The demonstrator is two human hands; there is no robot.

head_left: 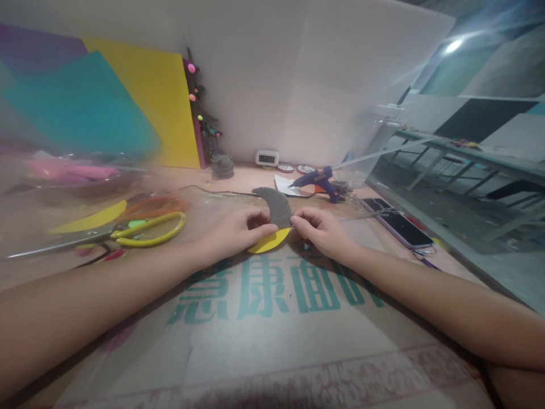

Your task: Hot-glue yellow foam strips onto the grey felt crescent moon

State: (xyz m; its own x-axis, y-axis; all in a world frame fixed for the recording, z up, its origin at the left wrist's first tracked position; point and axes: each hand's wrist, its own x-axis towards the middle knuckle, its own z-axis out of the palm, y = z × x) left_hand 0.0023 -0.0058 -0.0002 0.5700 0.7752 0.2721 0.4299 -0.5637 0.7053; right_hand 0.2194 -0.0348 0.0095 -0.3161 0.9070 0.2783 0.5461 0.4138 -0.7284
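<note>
A dark grey crescent-shaped piece (279,205), perhaps cardboard, is held between my two hands. Under its lower end shows part of a yellow crescent-like piece (269,242). My left hand (244,230) has its thumb and curled fingers closed at the left edge, where the two pieces overlap. With thumb and index finger pinched, my right hand (317,227) grips the right edge of the grey piece. Whether the two pieces are joined cannot be made out. Both hands are just above the white sheet with green characters (272,287).
Yellow-handled scissors (149,230) lie left, beside a yellow cut-out (91,218) and an orange-handled tool (157,204). Behind stand a small digital clock (267,158) and a blue glue gun (317,182) with a cord. A phone (398,222) lies right, near the table edge.
</note>
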